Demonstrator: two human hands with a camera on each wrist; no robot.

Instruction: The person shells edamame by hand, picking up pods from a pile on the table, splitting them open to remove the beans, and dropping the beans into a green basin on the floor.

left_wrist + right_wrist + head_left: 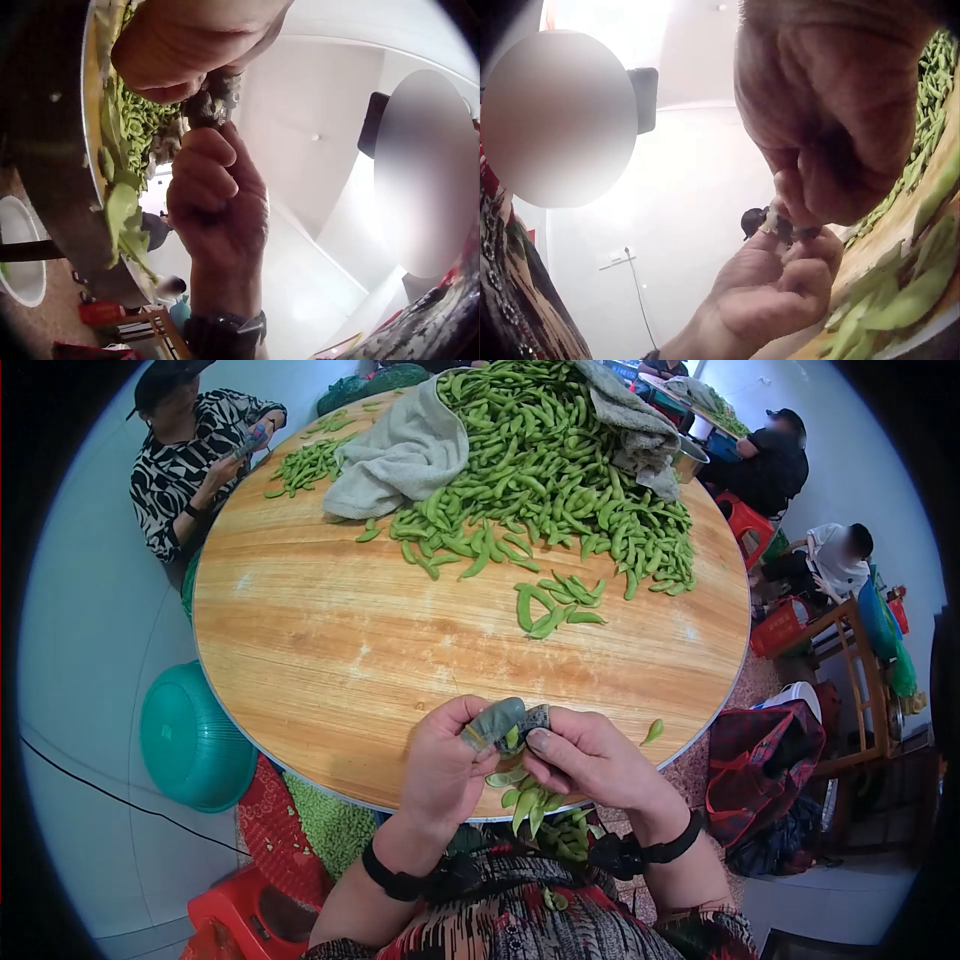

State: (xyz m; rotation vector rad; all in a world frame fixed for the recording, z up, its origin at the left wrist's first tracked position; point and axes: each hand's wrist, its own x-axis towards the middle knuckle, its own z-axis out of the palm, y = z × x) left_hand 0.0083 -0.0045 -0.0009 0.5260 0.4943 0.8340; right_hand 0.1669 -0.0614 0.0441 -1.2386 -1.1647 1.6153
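Observation:
At the near edge of the round table, my left hand [440, 765] and right hand [600, 760] meet with their fingertips close together. Between them a small green soybean pod [513, 738] shows, pinched by the fingers and partly hidden. A grey-green cover with a yellow band [490, 724] sits over the left thumb. Dark patterned wrapping [537, 718] covers a right fingertip. In the left wrist view the right hand [217, 195] has its fingers curled towards the pinch. Just below the hands, loose pods [530, 800] lie at the table edge.
A large heap of soybean pods [540, 450] covers the far side of the wooden table [330, 630], with grey cloths [405, 455] on it. A green basin [195, 735] stands at left, above shelled beans [330, 820] and a red stool [250, 915]. Other people sit around.

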